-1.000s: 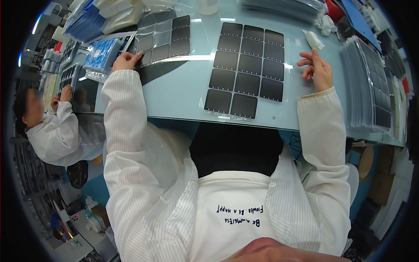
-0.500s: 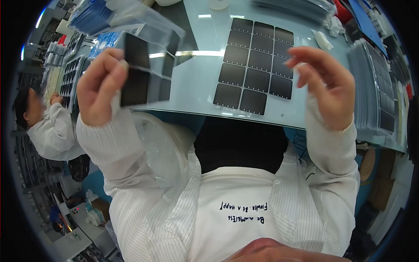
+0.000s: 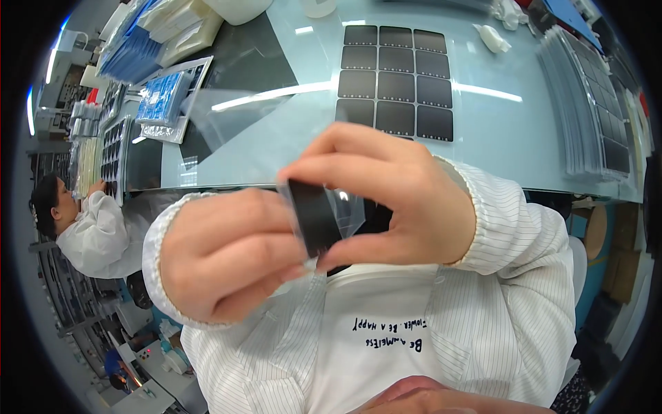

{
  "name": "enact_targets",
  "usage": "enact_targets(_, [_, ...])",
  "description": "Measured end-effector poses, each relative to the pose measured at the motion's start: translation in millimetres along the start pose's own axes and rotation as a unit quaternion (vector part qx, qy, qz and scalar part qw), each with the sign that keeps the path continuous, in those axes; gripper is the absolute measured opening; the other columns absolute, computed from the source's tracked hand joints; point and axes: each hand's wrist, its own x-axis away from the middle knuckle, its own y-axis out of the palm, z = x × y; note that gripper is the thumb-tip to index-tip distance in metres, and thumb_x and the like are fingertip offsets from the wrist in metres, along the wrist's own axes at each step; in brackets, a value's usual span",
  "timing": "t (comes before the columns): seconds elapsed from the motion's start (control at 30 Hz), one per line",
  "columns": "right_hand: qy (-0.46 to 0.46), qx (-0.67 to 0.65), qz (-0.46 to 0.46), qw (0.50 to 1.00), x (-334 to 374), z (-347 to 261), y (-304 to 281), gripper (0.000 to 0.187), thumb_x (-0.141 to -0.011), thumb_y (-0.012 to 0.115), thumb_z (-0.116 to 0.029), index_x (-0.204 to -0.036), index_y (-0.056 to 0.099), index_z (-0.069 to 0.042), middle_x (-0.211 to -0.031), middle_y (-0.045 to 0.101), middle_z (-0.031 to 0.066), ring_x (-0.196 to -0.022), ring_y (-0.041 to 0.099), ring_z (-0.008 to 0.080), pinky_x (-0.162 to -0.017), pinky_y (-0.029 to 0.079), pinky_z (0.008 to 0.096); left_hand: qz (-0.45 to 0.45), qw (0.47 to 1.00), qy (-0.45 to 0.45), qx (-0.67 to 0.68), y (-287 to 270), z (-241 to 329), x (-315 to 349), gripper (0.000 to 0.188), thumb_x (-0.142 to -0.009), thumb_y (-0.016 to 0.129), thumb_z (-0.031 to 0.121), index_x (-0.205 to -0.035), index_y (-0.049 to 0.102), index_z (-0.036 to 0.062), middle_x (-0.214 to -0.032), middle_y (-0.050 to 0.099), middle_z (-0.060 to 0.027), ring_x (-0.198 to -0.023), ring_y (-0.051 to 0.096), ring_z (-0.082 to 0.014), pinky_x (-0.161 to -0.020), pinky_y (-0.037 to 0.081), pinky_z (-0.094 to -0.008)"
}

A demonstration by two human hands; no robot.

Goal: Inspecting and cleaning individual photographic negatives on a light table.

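Note:
In front of my chest both hands meet at a dark, glossy rectangular panel in clear film (image 3: 314,217). My right hand (image 3: 414,200) is closed on it, with the thumb at its lower edge and the fingers at its upper edge. My left hand (image 3: 227,248) has its fingers curled in at the panel's left side, closed on the same film; its fingertips are partly hidden. Beyond my hands, a sheet of several dark rectangular panels in rows (image 3: 396,86) lies flat on the glass-topped table (image 3: 496,138); my right hand covers its near edge in this view.
A stack of clear sheets with dark panels (image 3: 583,110) stands at the table's right. Crumpled white tissue (image 3: 493,38) lies far right. At the left are blue packets (image 3: 162,96), a pile of plastic sleeves (image 3: 158,34) and a black sheet (image 3: 241,62). A co-worker (image 3: 96,228) sits far left.
My left hand has brought the film with dark panels from the left to the middle, near my chest. My right hand, empty and raised before, has come in and taken hold of it.

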Motion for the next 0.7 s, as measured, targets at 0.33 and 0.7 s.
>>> enact_targets(0.33, [0.021,-0.161,0.003,0.987,27,-11,1,0.055,-0.061,0.079,-0.018,-0.108,0.059,0.002,-0.084,0.056,0.0129,-0.068,0.056,0.0254,-0.059,0.045,0.0313,0.009,0.997,0.03,-0.073,1,5,9,0.021,-0.062,0.076,0.014,-0.072,0.06,0.0037,-0.063,0.059,-0.0055,-0.048,0.057,-0.0176,-0.043,0.041,-0.0251])
enact_targets(0.7, [0.032,0.143,0.082,0.986,66,-15,-61,0.062,-0.062,0.083,-0.022,-0.113,0.058,0.004,-0.1,0.06,0.0148,-0.087,0.058,0.0206,-0.074,0.046,0.0293,0.176,0.98,-0.093,0.026,-73,-52,55,0.015,-0.092,0.042,0.006,-0.087,0.051,-0.0045,-0.083,0.054,-0.0128,-0.077,0.052,-0.0175,-0.07,0.041,-0.0281])
